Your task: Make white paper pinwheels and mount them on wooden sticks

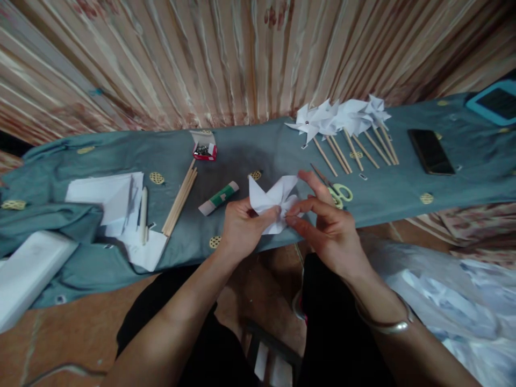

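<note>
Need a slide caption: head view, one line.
Left hand holds a white paper pinwheel, right hand touching it, with pinwheels on sticks lying beyond on the teal cloth.

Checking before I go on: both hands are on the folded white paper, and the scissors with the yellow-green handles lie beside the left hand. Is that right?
Not quite: the head view shows the scissors with the yellow-green handles beside the right hand, not the left hand. Both hands are on the folded white paper.
</note>
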`<state>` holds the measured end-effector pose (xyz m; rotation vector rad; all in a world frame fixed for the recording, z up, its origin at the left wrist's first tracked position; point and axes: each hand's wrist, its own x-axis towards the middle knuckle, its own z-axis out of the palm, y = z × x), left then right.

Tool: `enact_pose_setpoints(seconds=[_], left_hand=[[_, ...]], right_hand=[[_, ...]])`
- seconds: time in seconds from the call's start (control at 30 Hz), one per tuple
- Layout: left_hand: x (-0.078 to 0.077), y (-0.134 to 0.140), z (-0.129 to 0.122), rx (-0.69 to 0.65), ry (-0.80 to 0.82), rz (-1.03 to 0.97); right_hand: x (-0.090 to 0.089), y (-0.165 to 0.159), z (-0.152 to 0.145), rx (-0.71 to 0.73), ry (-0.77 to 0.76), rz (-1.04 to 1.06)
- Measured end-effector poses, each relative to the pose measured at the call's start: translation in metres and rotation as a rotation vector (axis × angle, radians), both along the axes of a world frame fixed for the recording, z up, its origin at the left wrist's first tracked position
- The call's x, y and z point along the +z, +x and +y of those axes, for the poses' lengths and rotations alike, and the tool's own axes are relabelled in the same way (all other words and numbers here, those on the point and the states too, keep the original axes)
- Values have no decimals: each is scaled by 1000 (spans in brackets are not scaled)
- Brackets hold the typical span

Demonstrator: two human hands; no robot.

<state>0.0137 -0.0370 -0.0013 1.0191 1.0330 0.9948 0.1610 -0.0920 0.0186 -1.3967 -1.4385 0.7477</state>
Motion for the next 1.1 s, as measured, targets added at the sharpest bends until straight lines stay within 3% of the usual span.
enact_pose_setpoints(seconds=[0.47, 1.1], left_hand=[[0, 0, -3, -29, 28, -33], [2, -1, -3, -40, 3, -21]], right_hand=[[-11, 6, 2, -12, -1, 35], [-11, 5, 2, 5, -41, 76]])
